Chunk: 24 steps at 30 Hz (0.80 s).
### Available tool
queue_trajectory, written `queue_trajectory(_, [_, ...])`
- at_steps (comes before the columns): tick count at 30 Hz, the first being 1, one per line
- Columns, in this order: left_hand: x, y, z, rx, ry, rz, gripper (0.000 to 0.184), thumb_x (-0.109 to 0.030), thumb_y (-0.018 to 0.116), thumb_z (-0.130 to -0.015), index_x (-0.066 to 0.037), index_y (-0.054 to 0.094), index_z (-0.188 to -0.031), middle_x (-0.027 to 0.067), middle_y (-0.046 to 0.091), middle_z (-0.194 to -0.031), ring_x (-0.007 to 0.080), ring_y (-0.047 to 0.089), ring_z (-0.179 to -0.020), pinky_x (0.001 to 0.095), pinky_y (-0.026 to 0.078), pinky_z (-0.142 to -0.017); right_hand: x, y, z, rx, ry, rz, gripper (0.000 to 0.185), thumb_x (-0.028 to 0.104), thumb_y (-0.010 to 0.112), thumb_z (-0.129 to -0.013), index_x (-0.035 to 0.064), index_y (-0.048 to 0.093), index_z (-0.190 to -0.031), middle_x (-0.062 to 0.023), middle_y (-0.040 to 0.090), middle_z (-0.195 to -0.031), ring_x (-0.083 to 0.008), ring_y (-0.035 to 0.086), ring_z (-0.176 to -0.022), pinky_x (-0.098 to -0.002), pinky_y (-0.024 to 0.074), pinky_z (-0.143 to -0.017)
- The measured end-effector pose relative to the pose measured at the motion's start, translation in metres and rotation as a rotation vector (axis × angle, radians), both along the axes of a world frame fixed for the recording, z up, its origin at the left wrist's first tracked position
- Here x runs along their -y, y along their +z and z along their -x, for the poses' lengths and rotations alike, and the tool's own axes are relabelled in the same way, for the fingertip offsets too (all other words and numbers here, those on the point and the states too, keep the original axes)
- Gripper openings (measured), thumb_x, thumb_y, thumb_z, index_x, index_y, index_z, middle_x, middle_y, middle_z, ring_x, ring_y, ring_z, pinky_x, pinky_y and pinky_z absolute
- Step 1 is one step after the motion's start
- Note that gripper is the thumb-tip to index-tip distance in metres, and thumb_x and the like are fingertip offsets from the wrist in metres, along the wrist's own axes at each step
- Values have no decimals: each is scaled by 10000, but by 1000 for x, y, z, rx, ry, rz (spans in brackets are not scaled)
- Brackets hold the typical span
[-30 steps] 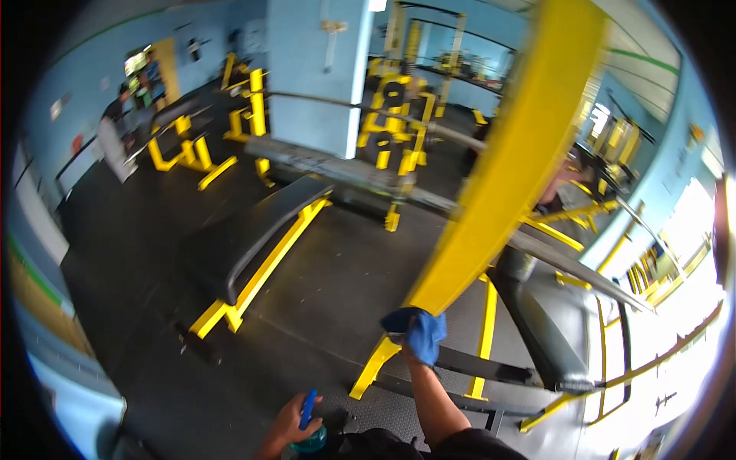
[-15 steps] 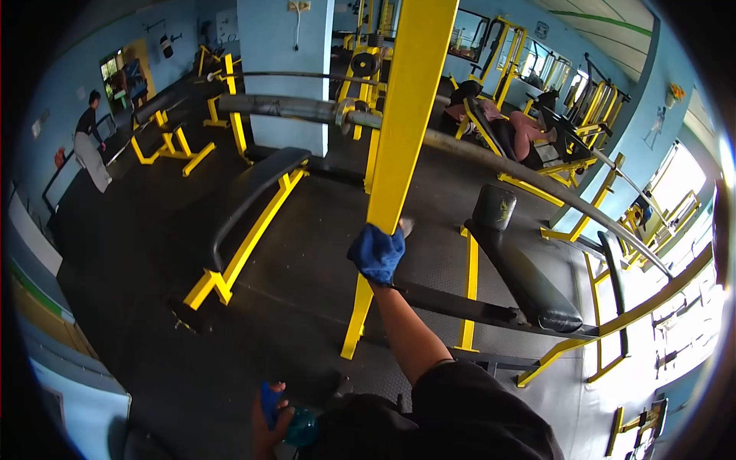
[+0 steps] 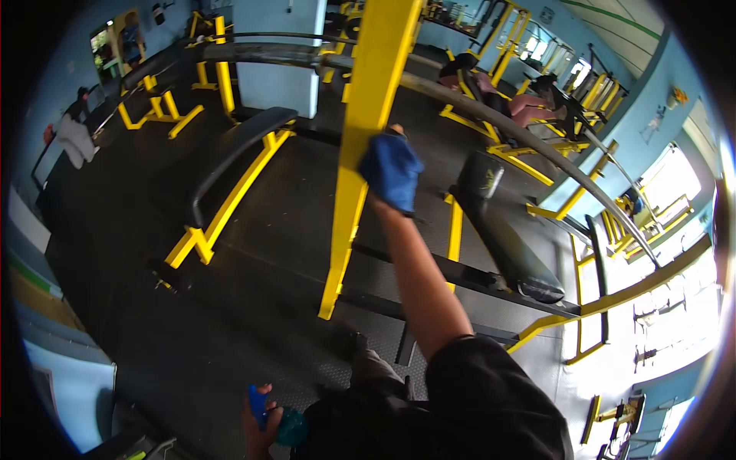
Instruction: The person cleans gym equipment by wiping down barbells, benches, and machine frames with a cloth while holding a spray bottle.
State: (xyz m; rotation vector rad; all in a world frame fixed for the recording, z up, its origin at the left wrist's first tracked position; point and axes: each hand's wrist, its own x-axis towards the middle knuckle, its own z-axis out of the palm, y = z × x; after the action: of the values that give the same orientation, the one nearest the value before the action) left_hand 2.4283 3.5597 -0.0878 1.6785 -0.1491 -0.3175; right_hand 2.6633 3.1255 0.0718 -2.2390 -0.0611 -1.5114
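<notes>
A blue cloth point(image 3: 391, 175) is in my right hand point(image 3: 397, 132), which presses it against the right side of a yellow upright post point(image 3: 360, 123). The cloth covers most of the hand, with only some fingertips showing past it. Low at the bottom left, my left hand point(image 3: 261, 429) is wrapped round a spray bottle point(image 3: 291, 427) with a blue trigger head and a teal body. A long metal barbell point(image 3: 475, 107) runs across, behind the post.
A black padded bench point(image 3: 238, 153) on a yellow frame stands left of the post, another bench point(image 3: 510, 238) to the right. Dark crossbars point(image 3: 452, 268) run low by the post. One person point(image 3: 77, 134) stands far left; another point(image 3: 529, 107) reclines on a machine at the back.
My right hand with the cloth has moved up the post and from its front face to its right side. The view has shifted, and my left hand still holds the spray bottle.
</notes>
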Motion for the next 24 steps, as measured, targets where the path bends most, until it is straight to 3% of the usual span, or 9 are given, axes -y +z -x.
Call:
queue_trajectory(1, [2, -1, 3, -4, 23, -14, 580, -16, 659, -733, -15, 444, -1271, 135, 539, -1214, 235, 530, -1168, 325, 498, -835, -16, 11, -6, -47, 97, -195, 270, 146, 499, -941, 76, 503, -680, -31, 449, -620, -202, 453, -517, -318, 451, -637])
queue_trajectory(6, [-1, -26, 1, -305, -73, -271, 637, -208, 739, -810, -71, 450, -1360, 210, 493, -1343, 399, 457, -1236, 445, 419, -941, -30, -76, -28, -202, 87, -128, 221, 224, 557, -907, 67, 568, -752, -41, 526, -677, -165, 521, -607, -314, 477, -646])
queue_trajectory(8, [9, -43, -2, 218, -149, -330, 674, -245, 753, -806, -98, 428, -1378, 119, 447, -1406, 301, 540, -1172, 357, 464, -856, -20, -138, -24, -446, 154, -292, 224, 255, 580, -894, 63, 594, -780, -45, 557, -700, -151, 548, -643, -312, 488, -649])
queue_trajectory(12, [60, -8, -18, -101, 7, -153, 600, 12, 638, -740, -2, 423, -1299, 151, 523, -1239, 234, 521, -1182, 319, 500, -841, 18, -221, 5, -935, 339, -1021, 264, 317, 627, -867, 55, 645, -837, -53, 618, -746, -122, 601, -714, -309, 509, -656])
queue_trajectory(14, [74, -7, -26, 74, -60, -80, 620, 7, 643, -760, 1, 397, -1329, 154, 524, -1246, 236, 518, -1185, 324, 499, -854, 46, -238, 25, -891, 297, -910, 213, 256, 602, -865, 46, 639, -857, -57, 599, -751, -131, 583, -720, -317, 495, -657])
queue_trajectory(19, [103, 12, -27, 19, 131, -21, 608, -81, 700, -757, 17, 426, -1291, 150, 559, -1222, 238, 557, -1129, 346, 507, -851, 109, -201, 37, -354, 192, -393, 125, 102, 539, -860, 24, 624, -908, -66, 550, -764, -152, 536, -734, -339, 458, -659])
queue_trajectory(21, [113, 17, -25, 6, 150, -13, 590, -86, 699, -763, 8, 439, -1284, 145, 566, -1214, 234, 562, -1123, 345, 506, -857, 84, -88, 25, -218, 198, -510, 130, 88, 522, -871, 21, 615, -933, -69, 552, -788, -151, 534, -754, -337, 454, -672])
queue_trajectory(22, [119, 22, -26, -12, 133, -64, 571, -103, 697, -770, -4, 450, -1275, 140, 569, -1211, 229, 565, -1116, 348, 502, -867, 75, -51, 12, -110, 95, -181, 126, 75, 509, -883, 21, 611, -935, -63, 546, -774, -151, 529, -736, -330, 449, -657])
queue_trajectory(24, [128, 27, -25, -29, 153, -128, 552, -119, 694, -777, -15, 462, -1267, 135, 572, -1208, 224, 569, -1109, 351, 498, -877, 63, -53, -14, -88, 512, -657, 122, 59, 489, -909, 32, 605, -937, -52, 538, -757, -155, 528, -723, -318, 446, -641])
